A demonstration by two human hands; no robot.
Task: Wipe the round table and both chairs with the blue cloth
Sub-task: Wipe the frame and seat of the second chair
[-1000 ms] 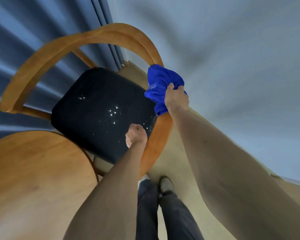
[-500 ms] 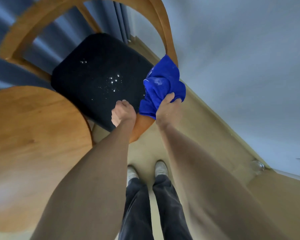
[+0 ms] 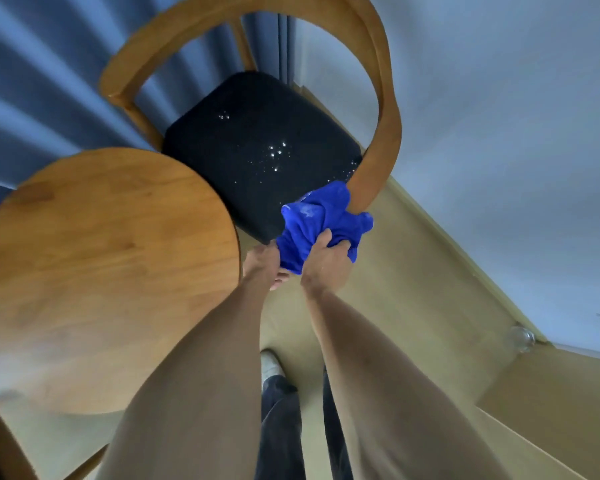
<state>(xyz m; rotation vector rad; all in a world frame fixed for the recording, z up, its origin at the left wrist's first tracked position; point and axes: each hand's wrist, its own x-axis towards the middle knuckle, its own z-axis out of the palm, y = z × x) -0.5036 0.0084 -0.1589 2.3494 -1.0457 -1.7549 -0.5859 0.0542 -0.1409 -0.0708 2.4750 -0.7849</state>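
Observation:
My right hand grips the bunched blue cloth and presses it over the near end of the chair's curved wooden armrest. Just left of the cloth is my left hand, with its fingers partly hidden under the cloth; I cannot tell what they hold. The chair has a black padded seat speckled with white crumbs. Left of it stands the round wooden table.
Blue curtains hang behind the chair and a pale wall runs to the right. A clear round doorstop sits by the skirting. My legs and a shoe stand on the beige floor. Another chair's wooden part shows bottom left.
My right hand has slid the cloth down the armrest from its upper curve to its near end. My left hand has come off the armrest and now sits beside the cloth.

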